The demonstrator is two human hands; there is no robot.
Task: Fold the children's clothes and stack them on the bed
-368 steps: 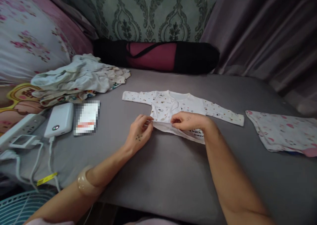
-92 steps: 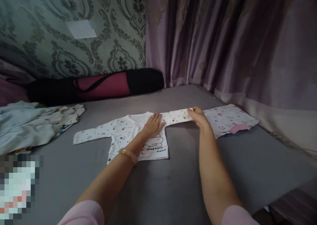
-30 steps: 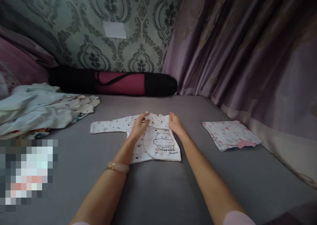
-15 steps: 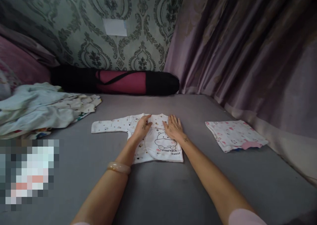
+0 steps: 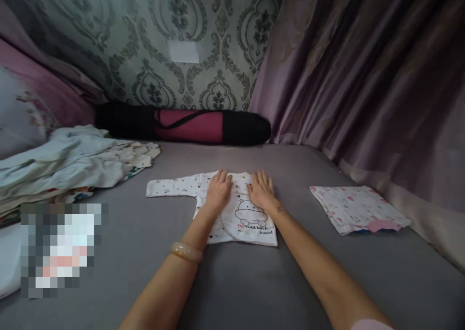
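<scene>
A small white baby shirt [image 5: 218, 230] with a printed cartoon animal and lettering lies flat on the grey sheet. Its one visible sleeve stretches out to the left; the right sleeve does not show. On the upper middle of the shirt rests my left hand [image 5: 219, 190], palm down with the fingers extended. My right hand [image 5: 262, 190] lies flat along the shirt's upper right edge, its fingers spread. Neither hand is closed around the cloth.
The grey sheet [image 5: 290, 291] spreads around the shirt. To the right lies a folded white-and-pink patterned cloth [image 5: 358, 206]. A heap of pale clothes [image 5: 76, 158] is at the left, near a pixelated patch. A black-and-red long bag [image 5: 189, 125] lies along the wall, beside purple curtains [image 5: 308, 68].
My left hand has flattened, its fingers now stretched forward over the shirt's upper middle. My right hand stays on the right edge. The whole view has shifted slightly.
</scene>
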